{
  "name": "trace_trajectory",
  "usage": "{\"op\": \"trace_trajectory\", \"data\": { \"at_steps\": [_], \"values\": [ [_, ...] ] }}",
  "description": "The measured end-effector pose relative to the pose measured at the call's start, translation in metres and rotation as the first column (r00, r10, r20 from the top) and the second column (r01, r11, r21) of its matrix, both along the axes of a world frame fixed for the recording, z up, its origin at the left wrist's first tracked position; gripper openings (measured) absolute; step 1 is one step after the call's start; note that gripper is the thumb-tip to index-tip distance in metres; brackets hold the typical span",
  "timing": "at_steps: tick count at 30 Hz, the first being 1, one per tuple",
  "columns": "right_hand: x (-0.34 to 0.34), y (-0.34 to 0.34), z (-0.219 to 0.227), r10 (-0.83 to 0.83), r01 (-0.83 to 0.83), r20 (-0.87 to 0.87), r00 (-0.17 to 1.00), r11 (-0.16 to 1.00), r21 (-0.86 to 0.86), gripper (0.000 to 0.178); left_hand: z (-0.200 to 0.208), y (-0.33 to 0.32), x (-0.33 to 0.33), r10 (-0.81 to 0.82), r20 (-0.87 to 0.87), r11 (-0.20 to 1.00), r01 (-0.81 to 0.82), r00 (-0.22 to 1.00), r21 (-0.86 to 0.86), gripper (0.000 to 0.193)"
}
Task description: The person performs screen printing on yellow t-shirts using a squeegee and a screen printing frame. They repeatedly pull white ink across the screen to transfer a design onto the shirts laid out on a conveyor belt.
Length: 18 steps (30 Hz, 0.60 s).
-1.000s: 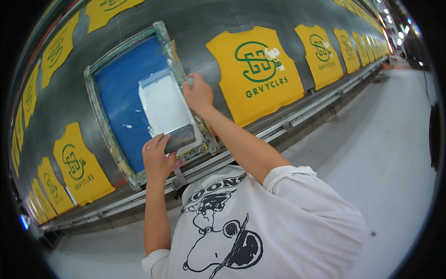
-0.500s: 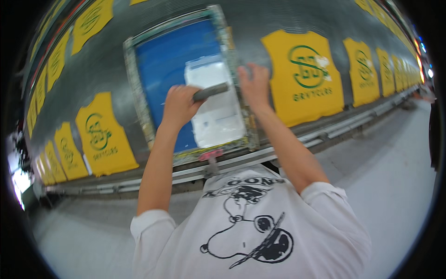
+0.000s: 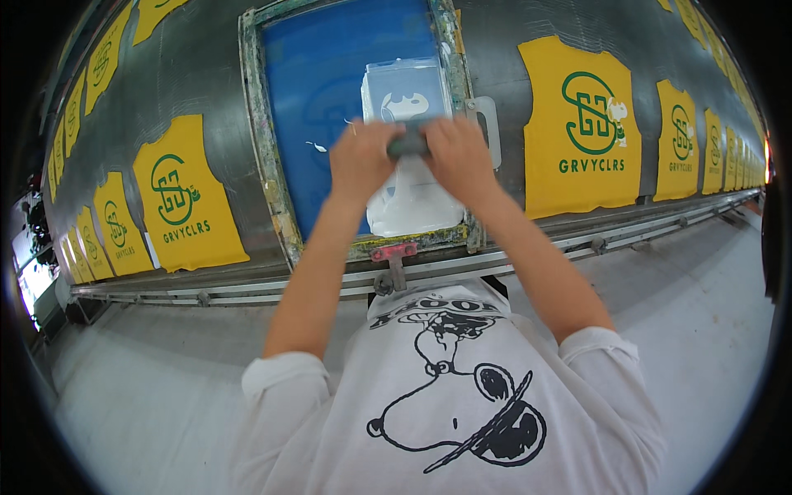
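My left hand (image 3: 361, 161) and right hand (image 3: 455, 158) both close around the dark squeegee (image 3: 408, 143), over the white ink (image 3: 412, 213) on the right of the blue mesh (image 3: 305, 107). Uneven pressure between my hands could leave streaks; bumping the frame (image 3: 258, 124) could smear edges. The ink looks thick and glossy, the mesh smooth, the rectangular frame crusted.

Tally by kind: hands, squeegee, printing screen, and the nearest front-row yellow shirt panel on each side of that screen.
Left hand, right hand: 2
Squeegee: 1
Blue printing screen: 1
Left yellow shirt panel, right yellow shirt panel: 2
Total: 6
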State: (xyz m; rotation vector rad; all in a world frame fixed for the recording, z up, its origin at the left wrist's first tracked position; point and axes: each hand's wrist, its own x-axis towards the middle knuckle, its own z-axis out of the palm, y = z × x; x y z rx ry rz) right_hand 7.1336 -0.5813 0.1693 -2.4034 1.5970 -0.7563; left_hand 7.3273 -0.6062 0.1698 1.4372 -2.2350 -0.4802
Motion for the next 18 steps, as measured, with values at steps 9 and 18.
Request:
{"op": "trace_trajectory", "data": {
  "at_steps": [9, 18],
  "values": [
    [-0.018, 0.011, 0.039, 0.158, -0.153, 0.002, 0.987, 0.951, 0.267, 0.026, 0.054, -0.001, 0.003, -0.184, 0.153, 0.896, 0.102, 0.971, 0.432, 0.036],
    [-0.01, -0.096, 0.008, 0.002, -0.001, -0.026, 1.0, 1.0, 0.011, 0.026, 0.027, -0.099, -0.012, -0.003, 0.176, 0.99, -0.021, 0.984, 0.137, 0.026]
  ]
}}
